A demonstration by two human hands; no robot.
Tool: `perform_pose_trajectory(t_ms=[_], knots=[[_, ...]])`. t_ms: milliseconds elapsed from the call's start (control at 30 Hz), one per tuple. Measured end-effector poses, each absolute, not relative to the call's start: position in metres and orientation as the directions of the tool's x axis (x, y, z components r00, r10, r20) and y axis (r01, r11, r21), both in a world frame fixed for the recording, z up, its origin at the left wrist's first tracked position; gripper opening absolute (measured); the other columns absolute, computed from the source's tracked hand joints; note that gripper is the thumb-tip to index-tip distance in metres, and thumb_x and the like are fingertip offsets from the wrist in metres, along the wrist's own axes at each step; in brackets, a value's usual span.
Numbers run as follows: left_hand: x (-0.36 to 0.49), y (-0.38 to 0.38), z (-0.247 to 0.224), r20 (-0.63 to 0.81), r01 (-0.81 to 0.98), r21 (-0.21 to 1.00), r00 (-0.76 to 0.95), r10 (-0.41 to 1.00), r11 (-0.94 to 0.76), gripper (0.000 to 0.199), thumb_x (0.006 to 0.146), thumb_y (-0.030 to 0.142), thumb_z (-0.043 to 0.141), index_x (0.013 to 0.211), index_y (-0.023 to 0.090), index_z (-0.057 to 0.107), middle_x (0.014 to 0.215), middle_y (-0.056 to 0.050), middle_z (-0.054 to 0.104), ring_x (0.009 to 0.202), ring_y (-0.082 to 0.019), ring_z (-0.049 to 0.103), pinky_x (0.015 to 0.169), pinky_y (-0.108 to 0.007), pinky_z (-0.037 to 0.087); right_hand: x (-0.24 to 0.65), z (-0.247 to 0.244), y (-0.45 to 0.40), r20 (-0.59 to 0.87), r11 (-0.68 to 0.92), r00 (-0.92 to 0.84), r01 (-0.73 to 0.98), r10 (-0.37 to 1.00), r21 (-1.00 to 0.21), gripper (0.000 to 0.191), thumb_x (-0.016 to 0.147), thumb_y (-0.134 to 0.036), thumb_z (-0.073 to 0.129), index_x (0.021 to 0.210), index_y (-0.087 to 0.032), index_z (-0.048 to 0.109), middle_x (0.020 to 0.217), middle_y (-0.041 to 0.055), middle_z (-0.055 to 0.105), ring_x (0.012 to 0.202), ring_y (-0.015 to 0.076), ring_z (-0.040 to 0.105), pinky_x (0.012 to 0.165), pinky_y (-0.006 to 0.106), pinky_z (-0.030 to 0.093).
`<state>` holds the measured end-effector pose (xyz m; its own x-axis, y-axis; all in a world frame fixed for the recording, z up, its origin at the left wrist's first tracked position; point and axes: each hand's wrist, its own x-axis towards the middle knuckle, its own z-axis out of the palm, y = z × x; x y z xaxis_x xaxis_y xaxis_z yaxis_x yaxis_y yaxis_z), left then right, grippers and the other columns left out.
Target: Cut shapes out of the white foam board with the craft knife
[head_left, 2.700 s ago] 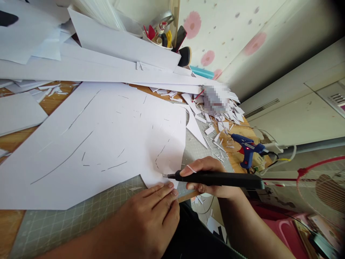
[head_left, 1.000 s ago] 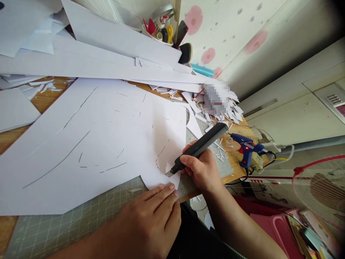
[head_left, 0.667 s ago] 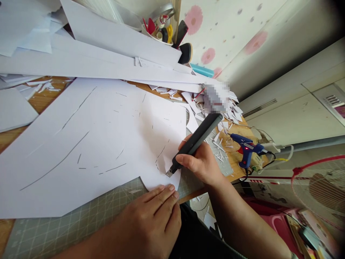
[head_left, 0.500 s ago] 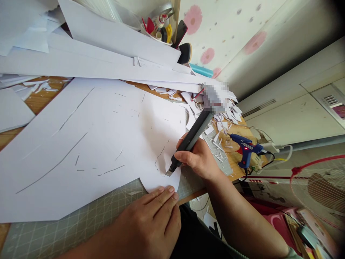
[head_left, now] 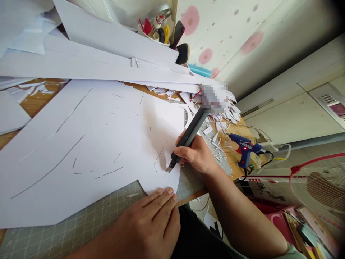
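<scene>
Here, the right hand [head_left: 198, 154] grips a cutter [head_left: 193, 126]; glue gun [head_left: 244, 158] label [head_left: 247, 146] unreadable

Person's bare left hand [head_left: 157, 219]: palm down, fingers together, nearly straight. Bare right hand [head_left: 198, 154] is curled in a grip, thumb uppermost, bare right forearm [head_left: 239, 205] slanting in from lower right.

Pale wall [head_left: 219, 27] with pink flower pattern
</scene>
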<state>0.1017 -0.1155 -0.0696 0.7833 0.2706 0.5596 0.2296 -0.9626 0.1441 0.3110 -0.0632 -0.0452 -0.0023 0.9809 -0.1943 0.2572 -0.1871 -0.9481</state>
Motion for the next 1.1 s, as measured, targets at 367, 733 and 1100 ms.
perform_pose_trajectory(t_ms=[367, 733, 1100], knots=[[0.104, -0.113, -0.07, 0.56, 0.234, 0.175, 0.775, 0.292, -0.956, 0.037, 0.084, 0.0, 0.043, 0.098, 0.018, 0.072, 0.106, -0.007, 0.074, 0.099, -0.02, 0.07, 0.088, -0.03, 0.057, 0.317, -0.047, -0.052, -0.179, -0.172, -0.003, 0.262, 0.984, -0.95, 0.015, 0.069, -0.029, 0.069, 0.068, -0.017, 0.059, 0.053, -0.0046, 0.055, 0.042, 0.0086, 0.048, 0.04, 0.019, 0.039], [0.105, -0.112, -0.068, 0.574, 0.215, 0.149, 0.776, 0.262, -0.965, 0.042, 0.088, 0.004, 0.034, 0.097, 0.018, 0.073, 0.106, -0.008, 0.075, 0.099, -0.021, 0.07, 0.088, -0.032, 0.057, 0.314, -0.049, -0.051, -0.145, -0.156, 0.065, 0.232, 0.987, -0.96, 0.021, 0.067, -0.032, 0.072, 0.07, -0.017, 0.057, 0.053, -0.0047, 0.056, 0.041, 0.0092, 0.049, 0.038, 0.02, 0.042], [0.102, -0.111, -0.076, 0.607, 0.162, 0.181, 0.758, 0.24, -0.97, 0.031, 0.089, 0.009, 0.043, 0.098, 0.014, 0.072, 0.106, -0.009, 0.075, 0.1, -0.021, 0.07, 0.089, -0.032, 0.057, 0.313, -0.045, -0.049, -0.119, -0.17, 0.176, 0.309, 0.977, -0.936, 0.02, 0.068, -0.03, 0.07, 0.074, -0.018, 0.054, 0.06, -0.0027, 0.061, 0.044, 0.0102, 0.054, 0.04, 0.021, 0.043]])
